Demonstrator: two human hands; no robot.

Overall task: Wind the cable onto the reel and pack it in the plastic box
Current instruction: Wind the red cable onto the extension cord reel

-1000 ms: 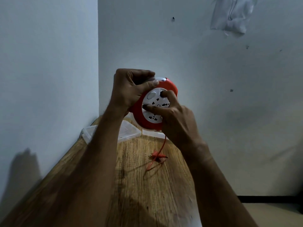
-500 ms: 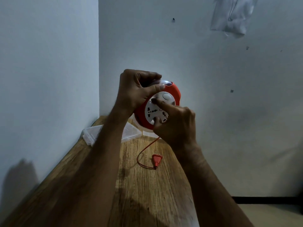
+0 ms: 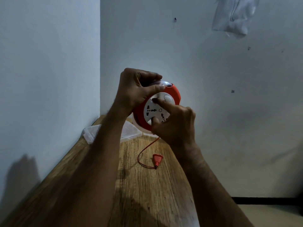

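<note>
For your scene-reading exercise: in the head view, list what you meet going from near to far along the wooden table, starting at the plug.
Plug → loose orange cable → red reel held up in both hands, left hand and right hand → plastic box at the table's far end.

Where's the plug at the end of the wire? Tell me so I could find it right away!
Look at the long wooden table that runs into the corner of the white walls. Below the red and white reel held in both hands, a thin red cable drops to the tabletop and curls. At its end lies the plug, small and red, the only loose thing lying on the bare wood.
</note>
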